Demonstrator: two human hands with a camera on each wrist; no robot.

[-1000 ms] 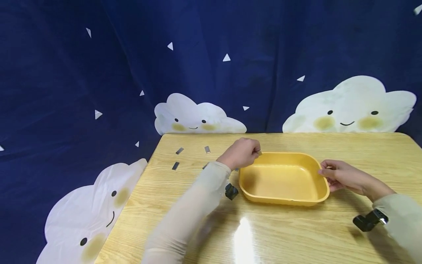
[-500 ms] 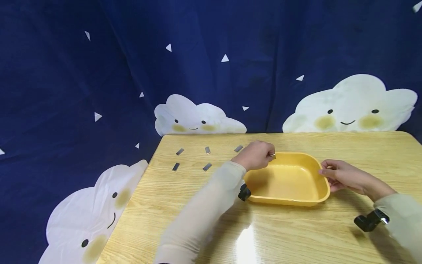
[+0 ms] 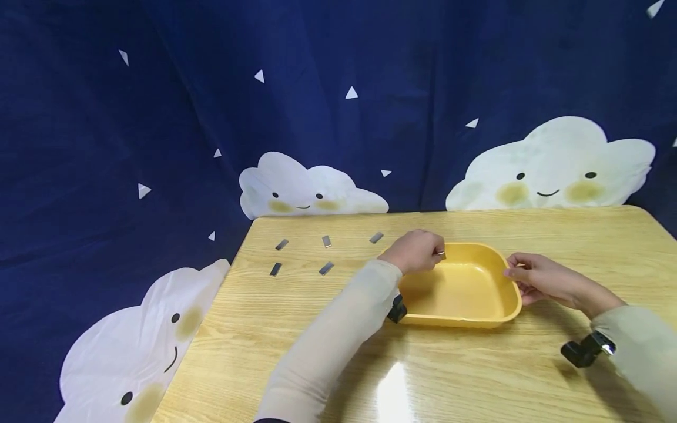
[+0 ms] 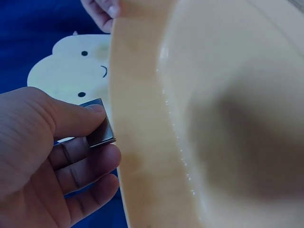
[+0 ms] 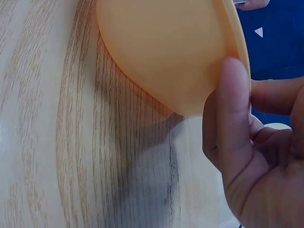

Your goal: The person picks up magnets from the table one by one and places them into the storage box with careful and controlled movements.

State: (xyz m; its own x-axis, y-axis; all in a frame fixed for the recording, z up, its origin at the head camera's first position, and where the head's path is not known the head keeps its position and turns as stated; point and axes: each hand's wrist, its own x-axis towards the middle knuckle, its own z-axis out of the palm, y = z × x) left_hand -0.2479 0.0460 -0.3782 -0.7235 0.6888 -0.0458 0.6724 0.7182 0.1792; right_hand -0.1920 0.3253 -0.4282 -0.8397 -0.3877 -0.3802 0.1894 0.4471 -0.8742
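Placing at the rim: from my remote station I see the left hand (image 3: 415, 251) at the far side of the yellow tray (image 3: 465, 322), its fingers narrow, pinching a small metallic plate (image 4: 101, 136) against the thumb. Whether the plate touches the rim I cannot tell. The right hand (image 3: 547, 279) grips the tray's right end, thumb and fingers across the wall. Five similar plates (image 3: 327, 241) lie apart on the desk (image 3: 238, 352), left of the tray. Sound technique, I judge, is to steady the tray, bring the plate fully inside the rim and lower it before loosening; release at the edge risks a slip outside. I can read no brand, label or writing; the blue backdrop (image 3: 296, 106) shows printed clouds and triangles.
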